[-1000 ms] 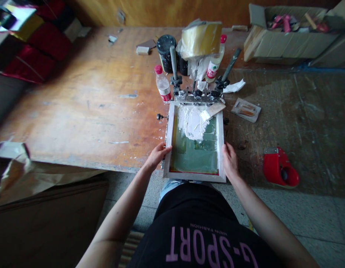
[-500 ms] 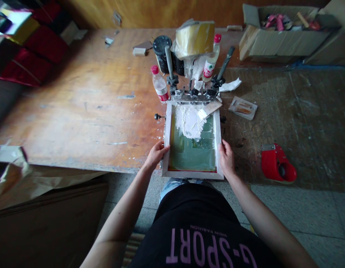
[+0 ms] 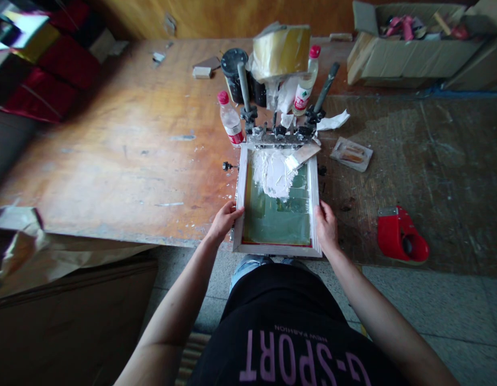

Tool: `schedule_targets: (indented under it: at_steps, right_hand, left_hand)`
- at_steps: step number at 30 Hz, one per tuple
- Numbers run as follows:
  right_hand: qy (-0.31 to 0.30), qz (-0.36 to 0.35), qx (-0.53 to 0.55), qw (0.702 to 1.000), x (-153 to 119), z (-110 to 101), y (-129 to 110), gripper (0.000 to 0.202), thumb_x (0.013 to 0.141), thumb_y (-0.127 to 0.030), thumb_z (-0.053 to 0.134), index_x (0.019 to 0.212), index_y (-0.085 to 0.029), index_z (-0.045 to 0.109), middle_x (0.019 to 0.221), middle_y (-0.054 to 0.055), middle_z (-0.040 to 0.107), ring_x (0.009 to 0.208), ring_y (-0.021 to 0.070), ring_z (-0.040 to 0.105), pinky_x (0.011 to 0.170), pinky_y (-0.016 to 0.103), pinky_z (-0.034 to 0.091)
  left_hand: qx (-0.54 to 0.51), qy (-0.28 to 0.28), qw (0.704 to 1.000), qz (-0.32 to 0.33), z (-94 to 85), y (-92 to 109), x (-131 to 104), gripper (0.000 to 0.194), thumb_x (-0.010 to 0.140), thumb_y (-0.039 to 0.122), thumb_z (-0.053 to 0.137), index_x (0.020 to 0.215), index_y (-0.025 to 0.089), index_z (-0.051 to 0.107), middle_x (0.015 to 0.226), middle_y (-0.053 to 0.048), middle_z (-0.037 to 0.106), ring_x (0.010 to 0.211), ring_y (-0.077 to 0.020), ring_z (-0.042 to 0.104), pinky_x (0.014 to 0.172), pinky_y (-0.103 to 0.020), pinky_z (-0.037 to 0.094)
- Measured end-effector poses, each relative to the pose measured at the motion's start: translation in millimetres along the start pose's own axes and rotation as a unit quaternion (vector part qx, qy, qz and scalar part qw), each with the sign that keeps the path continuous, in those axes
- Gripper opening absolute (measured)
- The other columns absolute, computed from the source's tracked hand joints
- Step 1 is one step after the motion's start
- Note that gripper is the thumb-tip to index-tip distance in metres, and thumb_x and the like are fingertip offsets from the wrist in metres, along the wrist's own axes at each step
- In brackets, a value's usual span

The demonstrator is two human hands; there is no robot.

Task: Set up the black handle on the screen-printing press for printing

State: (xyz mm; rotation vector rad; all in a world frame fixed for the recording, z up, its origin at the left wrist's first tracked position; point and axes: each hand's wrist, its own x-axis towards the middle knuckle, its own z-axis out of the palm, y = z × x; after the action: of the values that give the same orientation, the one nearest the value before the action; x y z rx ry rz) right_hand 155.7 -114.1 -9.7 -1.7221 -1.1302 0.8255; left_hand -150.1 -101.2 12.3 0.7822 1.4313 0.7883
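In front of me lies a screen printing frame (image 3: 278, 250) with pale wooden sides and green mesh. My left hand (image 3: 226, 220) grips its left side, thumb on top. On the right side, my right hand (image 3: 326, 222) holds the frame in the same way, the fingers partly hidden. Thick white ink (image 3: 272, 174) is smeared over the upper mesh. A flat squeegee (image 3: 303, 155) with a white-coated end rests across the frame's upper right. The frame's far end meets a dark metal hinge clamp (image 3: 278, 140) with two upright bars.
Behind the clamp stand a black tub (image 3: 234, 72), a tape roll in plastic (image 3: 282, 51) and a bottle (image 3: 306, 86). Another bottle (image 3: 231, 120) is left of the clamp. To the right lie a small packet (image 3: 351, 154) and a red tape dispenser (image 3: 401, 235). A cardboard box (image 3: 417, 59) sits far right.
Both hands stay on the frame's sides, and the frame keeps its place. The whole view has shifted very slightly; nothing else visibly differs.
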Motion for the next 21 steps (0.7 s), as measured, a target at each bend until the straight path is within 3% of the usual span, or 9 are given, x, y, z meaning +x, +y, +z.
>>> schedule_targets:
  at_steps: [4, 11, 14, 18, 21]
  right_hand:
    - [-0.005, 0.016, 0.007, 1.000, 0.3, -0.9, -1.5, 0.054, 0.086, -0.055, 0.048, 0.122, -0.016, 0.061, 0.122, 0.013, 0.065, 0.109, 0.0265, 0.059, 0.097, 0.042, 0.042]
    - [-0.033, 0.026, 0.046, 0.998, 4.8, -4.1, 1.0, 0.051, 0.083, -0.055, 0.054, 0.116, -0.018, 0.064, 0.115, 0.010, 0.068, 0.102, 0.0251, 0.062, 0.092, 0.039, 0.045]
    - [-0.044, 0.038, 0.067, 0.996, 5.4, -6.9, -4.9, 0.050, 0.081, -0.056, 0.057, 0.114, -0.018, 0.065, 0.110, 0.009, 0.070, 0.097, 0.0246, 0.063, 0.088, 0.038, 0.047]
    - [-0.041, 0.036, 0.077, 0.996, 5.7, -20.4, -22.4, 0.049, 0.078, -0.062, 0.059, 0.096, -0.018, 0.069, 0.095, 0.006, 0.072, 0.090, 0.0227, 0.064, 0.082, 0.034, 0.050]
    - [-0.047, 0.040, 0.085, 0.994, 4.4, -36.1, -32.8, 0.049, 0.081, -0.064, 0.056, 0.080, -0.016, 0.069, 0.071, 0.003, 0.070, 0.073, 0.0198, 0.065, 0.068, 0.031, 0.053]
  left_hand:
    - [-0.004, -0.002, 1.000, 0.000, -1.0, -1.2, -0.4, 0.039, 0.067, 0.048, 0.071, 0.087, 0.019, 0.057, 0.063, 0.005, 0.053, 0.053, -0.0089, 0.046, 0.050, -0.021, 0.032]
    - [-0.047, -0.008, 0.998, 0.041, 2.3, 10.0, 8.7, 0.044, 0.065, 0.044, 0.074, 0.098, 0.018, 0.061, 0.076, 0.000, 0.063, 0.065, -0.0123, 0.055, 0.056, -0.022, 0.039]
    - [-0.038, 0.003, 0.998, 0.039, 1.7, 12.8, 11.8, 0.053, 0.068, 0.044, 0.072, 0.112, 0.018, 0.060, 0.077, 0.000, 0.064, 0.066, -0.0125, 0.056, 0.057, -0.022, 0.041]
    - [-0.027, 0.024, 0.997, 0.067, -0.6, 23.5, 0.5, 0.076, 0.071, 0.041, 0.071, 0.140, 0.028, 0.040, 0.070, 0.005, 0.061, 0.053, -0.0088, 0.051, 0.049, -0.020, 0.037]
    - [-0.046, 0.014, 0.993, 0.106, -4.2, 43.7, -15.1, 0.055, 0.075, 0.044, 0.069, 0.125, 0.024, 0.056, 0.070, 0.004, 0.062, 0.053, -0.0083, 0.051, 0.049, -0.019, 0.038]
